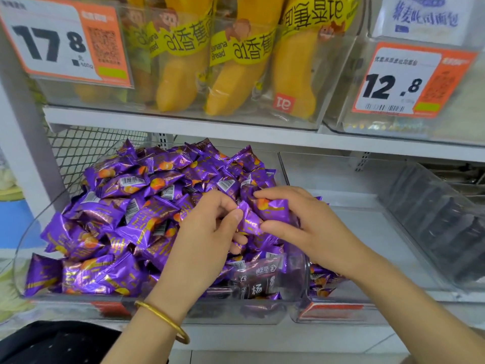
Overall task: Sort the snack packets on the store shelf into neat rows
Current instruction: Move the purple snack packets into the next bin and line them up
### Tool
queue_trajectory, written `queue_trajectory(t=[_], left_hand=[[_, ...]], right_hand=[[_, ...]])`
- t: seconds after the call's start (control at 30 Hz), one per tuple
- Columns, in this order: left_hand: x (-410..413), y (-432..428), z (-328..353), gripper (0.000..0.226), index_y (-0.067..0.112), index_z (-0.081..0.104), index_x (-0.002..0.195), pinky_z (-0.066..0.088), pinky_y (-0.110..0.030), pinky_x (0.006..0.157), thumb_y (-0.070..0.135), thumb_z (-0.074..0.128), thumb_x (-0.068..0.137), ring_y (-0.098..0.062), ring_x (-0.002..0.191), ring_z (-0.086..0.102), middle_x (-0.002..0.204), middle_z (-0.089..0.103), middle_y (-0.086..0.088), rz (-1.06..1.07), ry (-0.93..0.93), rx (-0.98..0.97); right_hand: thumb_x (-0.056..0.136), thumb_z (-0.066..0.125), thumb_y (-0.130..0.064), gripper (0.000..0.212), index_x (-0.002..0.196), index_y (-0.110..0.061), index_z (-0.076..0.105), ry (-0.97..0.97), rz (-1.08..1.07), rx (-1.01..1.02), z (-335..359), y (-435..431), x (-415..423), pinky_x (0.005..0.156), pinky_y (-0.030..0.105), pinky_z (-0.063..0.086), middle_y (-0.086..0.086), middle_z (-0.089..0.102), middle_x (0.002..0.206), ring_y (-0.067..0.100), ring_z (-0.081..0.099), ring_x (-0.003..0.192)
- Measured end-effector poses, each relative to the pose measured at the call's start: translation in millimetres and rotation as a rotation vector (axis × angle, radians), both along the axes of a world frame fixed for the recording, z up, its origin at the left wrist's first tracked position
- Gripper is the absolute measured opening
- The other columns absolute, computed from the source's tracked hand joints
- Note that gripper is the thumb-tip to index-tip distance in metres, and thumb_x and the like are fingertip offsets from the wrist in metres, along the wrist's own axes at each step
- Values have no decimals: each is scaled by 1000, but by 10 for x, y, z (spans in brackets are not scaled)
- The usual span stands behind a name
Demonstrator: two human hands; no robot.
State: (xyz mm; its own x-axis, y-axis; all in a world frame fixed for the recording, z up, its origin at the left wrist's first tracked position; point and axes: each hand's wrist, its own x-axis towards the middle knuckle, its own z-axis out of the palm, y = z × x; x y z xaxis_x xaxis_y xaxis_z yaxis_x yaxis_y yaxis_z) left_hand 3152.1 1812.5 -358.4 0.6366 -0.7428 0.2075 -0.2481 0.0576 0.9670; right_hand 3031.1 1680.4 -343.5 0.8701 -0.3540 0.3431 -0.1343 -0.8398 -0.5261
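A white store shelf (pixel 183 119) is carrying a clear bin (pixel 162 308) heaped with loose purple snack packets (pixel 126 206). Above the heap, the left hand (pixel 207 232) and right hand (pixel 301 219) are both pinching one purple packet (pixel 262 211), fingers (pixel 233 215) clenched on its crimped ends, probably squaring it for a row.

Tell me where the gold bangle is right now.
In the head view, the gold bangle sits on the left wrist at lower centre, just in front of the clear bin heaped with purple snack packets.
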Motion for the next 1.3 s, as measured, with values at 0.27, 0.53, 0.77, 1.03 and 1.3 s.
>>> queue_trajectory(t=[0.27, 0.53, 0.77, 1.03, 1.3], left_hand=[[10, -45, 53, 10, 8, 42, 86, 55, -32, 45, 7, 44, 96, -26, 53, 67, 76, 53, -20, 97, 111, -15], [-10, -53, 81, 15, 10, 54, 103, 58, -26, 57, 3, 42, 97, -24, 68, 71, 86, 61, -16, -11, 285, -67], [-50, -16, 158, 24, 1, 61, 98, 59, -31, 64, 20, 49, 89, -27, 74, 70, 87, 72, -17, -160, 573, -169], [-27, 5, 130, 29, 6, 59, 110, 57, -26, 67, 9, 58, 81, -18, 72, 68, 87, 68, -11, -85, 430, -199], [58, 7, 107, 20, 12, 54, 109, 58, -28, 72, 5, 51, 91, -11, 66, 66, 68, 64, 8, 66, 305, -205]], right_hand=[[79, 68, -5, 25, 91, -27, 63, -442, -75, 573, 5, 26, -75, 70, 13, 47, -18, 68, 84, -1, 62, 75], [68, 72, -20, 21, 87, -27, 66, -379, -53, 679, -32, 42, -40, 68, 27, 50, 3, 71, 82, 17, 60, 74], [65, 75, -28, 17, 79, -33, 69, -361, -95, 502, 9, 103, -9, 60, 17, 45, -9, 59, 81, 10, 54, 64], [72, 67, -42, 20, 92, -39, 65, -340, -117, 301, -2, 90, 12, 68, 12, 41, -13, 55, 88, 9, 54, 74], [63, 51, -68, 49, 75, -20, 60, 75, -440, -485, -118, 114, -9, 71, 36, 45, -1, 55, 94, 24, 52, 88]])
